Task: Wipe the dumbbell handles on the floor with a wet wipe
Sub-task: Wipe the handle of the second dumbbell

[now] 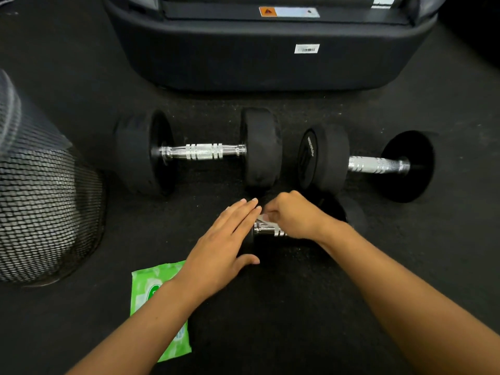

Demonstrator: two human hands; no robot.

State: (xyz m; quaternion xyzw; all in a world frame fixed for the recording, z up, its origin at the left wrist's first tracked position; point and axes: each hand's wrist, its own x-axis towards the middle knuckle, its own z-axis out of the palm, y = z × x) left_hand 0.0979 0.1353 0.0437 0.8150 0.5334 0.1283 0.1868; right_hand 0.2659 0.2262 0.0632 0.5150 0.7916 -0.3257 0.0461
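Three black dumbbells with chrome handles lie on the dark floor. The near dumbbell (266, 230) is mostly covered by my hands. My left hand (230, 239) rests flat with straight fingers on its left weight. My right hand (290, 216) is curled over its handle and pinches a white wet wipe (262, 218) against the chrome. Farther off lie the left dumbbell (201, 151) and the right dumbbell (376, 165), both untouched. A green wet wipe pack (151, 288) lies on the floor under my left forearm.
A black mesh waste bin (40, 201) lies tipped at the left. The dark base of a gym machine (270, 55) fills the far side behind the dumbbells. Bare dark floor lies at the near right.
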